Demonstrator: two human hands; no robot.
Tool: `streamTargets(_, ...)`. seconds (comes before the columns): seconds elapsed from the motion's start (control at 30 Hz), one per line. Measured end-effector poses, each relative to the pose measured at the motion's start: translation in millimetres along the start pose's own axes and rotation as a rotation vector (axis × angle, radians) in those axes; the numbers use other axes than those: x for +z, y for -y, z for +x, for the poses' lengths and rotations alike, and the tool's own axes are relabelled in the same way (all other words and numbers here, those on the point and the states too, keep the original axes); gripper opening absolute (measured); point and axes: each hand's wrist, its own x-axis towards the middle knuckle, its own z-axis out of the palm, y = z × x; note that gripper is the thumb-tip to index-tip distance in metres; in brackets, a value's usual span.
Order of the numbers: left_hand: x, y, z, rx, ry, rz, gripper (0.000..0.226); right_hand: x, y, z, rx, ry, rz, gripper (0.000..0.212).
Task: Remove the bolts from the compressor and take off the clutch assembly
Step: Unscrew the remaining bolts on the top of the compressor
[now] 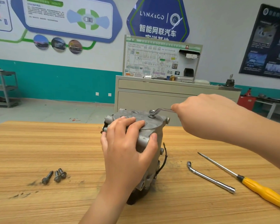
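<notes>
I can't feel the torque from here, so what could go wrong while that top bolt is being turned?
1. The grey cast-metal compressor stands on end, steadied only by the left hand; a hard pull could tip or twist it.
2. The bent chrome wrench sits on the top bolt; it may slip and throw the right hand into the compressor.
3. The black wire hanging beside the body could snag.

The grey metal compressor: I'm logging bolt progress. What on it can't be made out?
Head view only.
- Lower end of the grey metal compressor: hidden behind the left hand and forearm; clutch unseen.
- Part of its top plate: covered by the left fingers; bolts there cannot be told.
- The bolt head under the bent silver wrench: covered by its socket end.
- Wrench handle end: inside the right hand.
</notes>
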Motion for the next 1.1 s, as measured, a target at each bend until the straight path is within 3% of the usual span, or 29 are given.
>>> streamTargets(0.13,2,1,0,0.000,-0.012,0.000,0.044,-8,0,7,-0.022,0.071,0.006,0.036)
streamTargets(0.27,2,1,1,0.001,-0.031,-0.003,0.044,-6,16,-4,-0.007,0.047,-0.037,0.015)
streamTargets(0.33,2,1,0,0.029,-0.036,0.020,0.043,12,19,-19,0.093,-0.003,-0.022,0.020)
streamTargets(0.4,3,0,-1,0.063,-0.048,0.037,0.042,36,6,-24,0.117,-0.185,0.061,0.018)
streamTargets(0.47,4,1,0,0.084,-0.066,0.040,0.041,61,-12,-13,0.053,-0.399,0.167,0.010)
streamTargets(0.57,3,7,4,0.073,-0.076,0.005,0.041,80,-24,40,-0.036,-0.305,0.218,0.035)
streamTargets(0.7,2,12,5,0.089,-0.070,-0.030,0.039,77,-5,121,-0.313,-0.287,0.298,0.032)
streamTargets(0.8,2,13,4,0.090,-0.066,-0.040,0.040,68,5,134,-0.436,-0.397,0.278,0.028)
streamTargets(0.87,1,13,3,0.085,-0.057,-0.053,0.040,74,-1,121,-0.343,-0.486,0.329,0.025)
streamTargets(1.0,1,11,2,0.076,-0.060,-0.069,0.040,80,-21,77,0.179,-0.516,0.712,0.025)
streamTargets(1.03,1,11,2,0.074,-0.064,-0.068,0.040,77,-25,65,0.233,-0.538,0.821,0.025)
streamTargets(1.1,1,10,3,0.064,-0.064,-0.069,0.040,66,-27,40,0.217,-0.475,0.810,0.033)
